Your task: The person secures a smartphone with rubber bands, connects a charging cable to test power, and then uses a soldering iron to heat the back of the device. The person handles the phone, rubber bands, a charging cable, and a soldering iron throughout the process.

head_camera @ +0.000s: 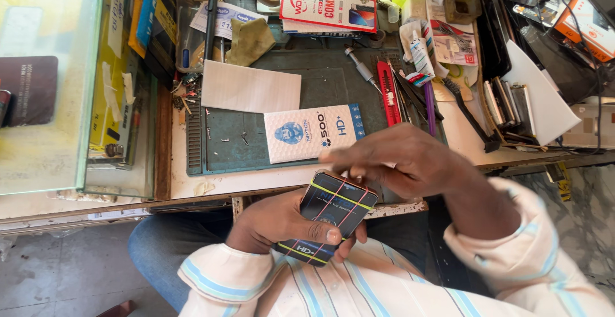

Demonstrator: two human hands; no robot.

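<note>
Cluttered repair bench [448, 131], seen from above by the head camera; only the one view. Dark green work mat [256, 144] sits centre of the bench, with small screws loose on it. Glass counter [45, 86] on the far left, bare floor below.

On the mat: a blank white sheet [250, 88], and just beside it a white-and-blue flat package [314, 132] lying tilted. Red flat tool [387, 92] and a metal screwdriver [362, 68] lie at the mat's right edge, with a purple-handled tool [429, 105] next to them. Black brush [471, 115] further right. Red-and-white box [328, 7] at the back. Row of thin dark slabs [506, 102] stands on edge at right, beside a white card [541, 99].

Left hand [282, 224] is low, near the lap, below the bench edge. It's clamped on a stack of dark flat packs [328, 217] bound with crossed thin rubber bands, thumb pressed across the face, fingers wrapped under.

Right hand [391, 160] hovers directly above the top end of the stack, fingers bunched together and curled down toward it. Motion-blurred, so I can't tell whether the fingertips touch the stack or a band.

Striped pale shirt sleeves on both arms, blue jeans under.
</note>
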